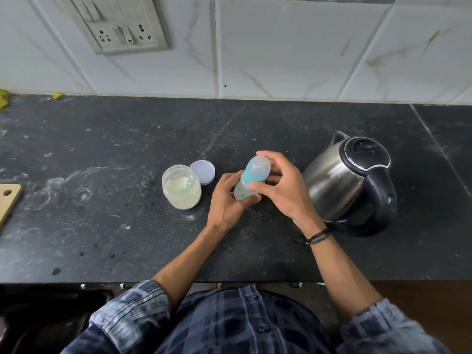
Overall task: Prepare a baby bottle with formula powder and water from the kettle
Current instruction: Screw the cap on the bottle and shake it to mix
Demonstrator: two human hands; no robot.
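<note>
Left hand (224, 200) grips the lower body of the baby bottle (252, 175), steadying it. Right hand (283, 190) curls round the capped top, apparently to twist it. The bottle is just above the table (127, 238), between the open formula jar (181, 190) and the kettle (344, 182). Its long axis is tilted: base toward the person, cap end toward the wall.

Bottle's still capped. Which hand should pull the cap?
Right. The right hand has its fingers curled round the cap at the top of the bottle. The left hand has its grip on the lower body and can steady it.
</note>
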